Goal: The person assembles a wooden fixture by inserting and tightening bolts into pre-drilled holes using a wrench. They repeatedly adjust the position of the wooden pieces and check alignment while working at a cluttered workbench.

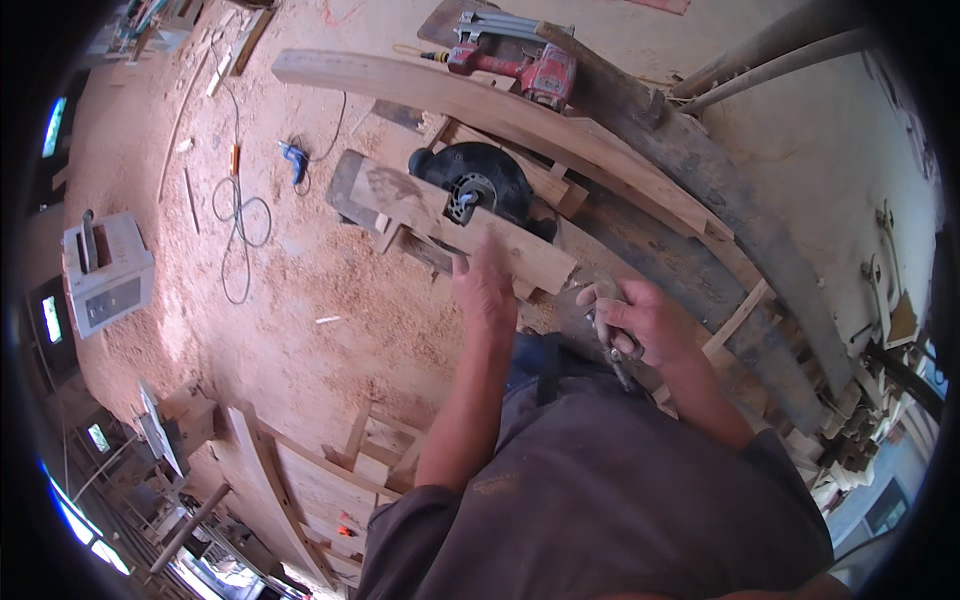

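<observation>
A pale wooden board (525, 252) with a square notch in its edge lies slantwise in front of me. My left hand (487, 290) grips its near edge, the index finger laid along the face below the notch. Behind the board shows a black power tool (500, 165) with a round base and side knobs, like an upturned router; the board hides part of it. At the board's right end, my right hand (640, 318) is closed around a small grey metal tool (616, 362) with a thin stem. Its kind is unclear, as the fingers cover most of it.
A long curved timber (400, 78) runs behind the board, with a red nail gun (545, 75) beyond it. On the shavings-strewn floor lie a blue corded drill (294, 160) and a looped cable (240, 240). A white box-shaped machine (118, 270) stands left. Grey planks (690, 270) lie at right.
</observation>
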Action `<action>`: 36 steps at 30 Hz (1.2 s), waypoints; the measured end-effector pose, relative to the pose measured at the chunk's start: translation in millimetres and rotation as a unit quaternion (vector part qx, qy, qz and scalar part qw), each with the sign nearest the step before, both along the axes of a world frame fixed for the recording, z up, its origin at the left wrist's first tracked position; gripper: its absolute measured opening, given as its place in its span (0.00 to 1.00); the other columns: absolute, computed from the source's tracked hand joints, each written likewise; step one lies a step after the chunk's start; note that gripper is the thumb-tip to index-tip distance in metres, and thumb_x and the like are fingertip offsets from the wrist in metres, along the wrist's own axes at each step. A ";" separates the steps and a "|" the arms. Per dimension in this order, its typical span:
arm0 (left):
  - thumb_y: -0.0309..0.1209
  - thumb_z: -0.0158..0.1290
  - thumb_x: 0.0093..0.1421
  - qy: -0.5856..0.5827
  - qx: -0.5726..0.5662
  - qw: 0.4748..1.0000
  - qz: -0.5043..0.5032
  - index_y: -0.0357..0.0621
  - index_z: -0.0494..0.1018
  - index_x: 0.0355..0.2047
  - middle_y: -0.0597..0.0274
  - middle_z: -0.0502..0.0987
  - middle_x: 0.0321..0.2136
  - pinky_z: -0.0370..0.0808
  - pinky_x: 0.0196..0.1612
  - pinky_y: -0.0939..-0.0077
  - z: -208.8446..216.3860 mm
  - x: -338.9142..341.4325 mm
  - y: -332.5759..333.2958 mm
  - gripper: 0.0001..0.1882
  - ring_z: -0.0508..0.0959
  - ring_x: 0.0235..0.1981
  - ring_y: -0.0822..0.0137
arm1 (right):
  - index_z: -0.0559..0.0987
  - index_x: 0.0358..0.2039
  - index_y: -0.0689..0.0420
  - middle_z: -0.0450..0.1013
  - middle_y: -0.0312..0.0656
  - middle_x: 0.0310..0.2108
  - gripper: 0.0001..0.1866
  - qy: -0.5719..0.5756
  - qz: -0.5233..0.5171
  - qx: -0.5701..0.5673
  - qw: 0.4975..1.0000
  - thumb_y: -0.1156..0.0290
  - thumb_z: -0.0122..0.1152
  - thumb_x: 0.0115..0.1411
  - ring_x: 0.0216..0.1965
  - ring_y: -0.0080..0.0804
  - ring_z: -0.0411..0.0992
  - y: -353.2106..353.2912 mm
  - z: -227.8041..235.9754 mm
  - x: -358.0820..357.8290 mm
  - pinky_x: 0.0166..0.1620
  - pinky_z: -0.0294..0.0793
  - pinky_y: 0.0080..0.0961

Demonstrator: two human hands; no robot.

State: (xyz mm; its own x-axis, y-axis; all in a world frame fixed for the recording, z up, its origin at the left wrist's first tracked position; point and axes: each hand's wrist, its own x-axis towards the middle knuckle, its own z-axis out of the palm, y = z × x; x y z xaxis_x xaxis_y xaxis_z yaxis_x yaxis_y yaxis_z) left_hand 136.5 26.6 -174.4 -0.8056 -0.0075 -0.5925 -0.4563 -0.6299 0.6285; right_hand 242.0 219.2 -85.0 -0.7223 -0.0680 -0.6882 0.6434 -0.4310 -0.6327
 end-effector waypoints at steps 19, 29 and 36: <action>0.37 0.58 0.64 -0.064 0.127 0.987 -0.080 0.43 0.73 0.49 0.58 0.79 0.42 0.76 0.46 0.64 2.4 -13.7 -49.3 0.17 0.79 0.39 0.63 | 0.81 0.43 0.56 0.77 0.51 0.30 0.12 0.272 0.343 0.555 0.707 0.68 0.63 0.59 0.33 0.54 0.76 -46.8 67.3 -49.4 0.34 0.74 0.42; 0.24 0.55 0.65 0.004 -0.036 0.999 0.033 0.26 0.67 0.61 0.54 0.77 0.51 0.74 0.47 0.77 -25.2 -30.8 -52.4 0.25 0.77 0.45 0.68 | 0.80 0.41 0.56 0.77 0.48 0.28 0.11 0.278 0.393 0.576 0.660 0.68 0.63 0.58 0.30 0.51 0.76 -75.3 74.5 -59.4 0.33 0.74 0.43; 0.31 0.55 0.66 -0.072 0.024 0.994 0.085 0.32 0.50 0.68 0.56 0.78 0.43 0.73 0.46 0.72 7.6 16.5 -50.1 0.37 0.77 0.42 0.64 | 0.80 0.41 0.58 0.74 0.43 0.23 0.14 0.319 0.483 0.673 0.461 0.74 0.61 0.52 0.25 0.42 0.74 -80.3 73.7 -69.7 0.29 0.68 0.38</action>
State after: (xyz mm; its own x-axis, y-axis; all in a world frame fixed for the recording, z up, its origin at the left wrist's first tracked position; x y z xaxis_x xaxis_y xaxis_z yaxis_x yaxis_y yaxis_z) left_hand 153.0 -23.5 -166.8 -0.7018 -0.1055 -0.7045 -0.4243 -0.7325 0.5323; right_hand 172.2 138.9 -11.3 -0.8874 -0.3906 -0.2450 -0.3774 0.9206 -0.1009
